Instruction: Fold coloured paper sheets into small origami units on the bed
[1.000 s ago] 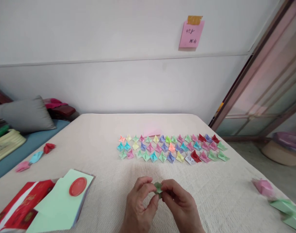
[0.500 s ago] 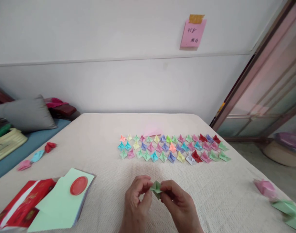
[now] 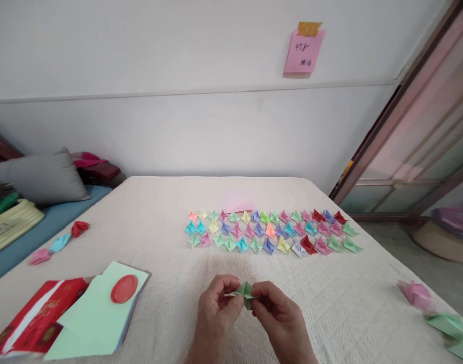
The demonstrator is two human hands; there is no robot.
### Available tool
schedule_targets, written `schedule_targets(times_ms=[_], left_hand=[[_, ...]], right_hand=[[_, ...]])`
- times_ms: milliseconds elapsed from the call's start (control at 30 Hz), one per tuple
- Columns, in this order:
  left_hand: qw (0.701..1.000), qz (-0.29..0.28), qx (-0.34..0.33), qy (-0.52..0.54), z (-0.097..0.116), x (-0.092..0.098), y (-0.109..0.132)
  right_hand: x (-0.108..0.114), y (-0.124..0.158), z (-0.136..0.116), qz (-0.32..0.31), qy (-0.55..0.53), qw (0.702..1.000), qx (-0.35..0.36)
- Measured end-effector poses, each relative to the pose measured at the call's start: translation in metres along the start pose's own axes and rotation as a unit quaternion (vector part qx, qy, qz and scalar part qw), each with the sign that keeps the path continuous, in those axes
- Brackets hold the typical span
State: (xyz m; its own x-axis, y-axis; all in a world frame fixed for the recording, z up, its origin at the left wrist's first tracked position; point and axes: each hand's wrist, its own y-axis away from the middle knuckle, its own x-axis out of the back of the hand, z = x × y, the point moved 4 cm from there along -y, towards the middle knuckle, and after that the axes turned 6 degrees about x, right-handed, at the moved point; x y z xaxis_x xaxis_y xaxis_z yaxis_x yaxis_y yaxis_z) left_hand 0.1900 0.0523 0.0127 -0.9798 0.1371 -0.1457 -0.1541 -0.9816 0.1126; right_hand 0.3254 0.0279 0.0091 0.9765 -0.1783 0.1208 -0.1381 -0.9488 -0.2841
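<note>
A small green origami boat (image 3: 246,292) is held between both hands just above the cloth, near the front middle. My left hand (image 3: 220,308) pinches its left end between thumb and fingers. On the opposite end, my right hand (image 3: 277,313) grips it with thumb and index finger. The boat's middle peak points up, and a folded part hangs below. Beyond the hands, three rows of folded paper boats (image 3: 269,245) in many colours stand on the table.
To the left lie a stack of green paper (image 3: 91,318), a red round lid (image 3: 124,289), a red packet (image 3: 34,318) and several coloured paper pieces (image 3: 60,242). At right are pink (image 3: 417,294) and green folded papers (image 3: 453,328). A pink note (image 3: 304,53) hangs on the wall.
My left thumb has shifted up and right, closer to the middle of the green boat. My right hand keeps its grip almost unmoved.
</note>
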Motion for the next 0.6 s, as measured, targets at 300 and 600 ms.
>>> schedule_targets(times_ms=[300, 600], left_hand=[[0.998, 0.027, -0.031, -0.038, -0.007, 0.001, -0.001], [0.996, 0.02, -0.049, -0.078, -0.004, -0.001, 0.002]], right_hand=[[0.001, 0.006, -0.021, 0.045, 0.175, 0.973, 0.143], [-0.002, 0.006, -0.024, 0.038, 0.167, 0.975, 0.142]])
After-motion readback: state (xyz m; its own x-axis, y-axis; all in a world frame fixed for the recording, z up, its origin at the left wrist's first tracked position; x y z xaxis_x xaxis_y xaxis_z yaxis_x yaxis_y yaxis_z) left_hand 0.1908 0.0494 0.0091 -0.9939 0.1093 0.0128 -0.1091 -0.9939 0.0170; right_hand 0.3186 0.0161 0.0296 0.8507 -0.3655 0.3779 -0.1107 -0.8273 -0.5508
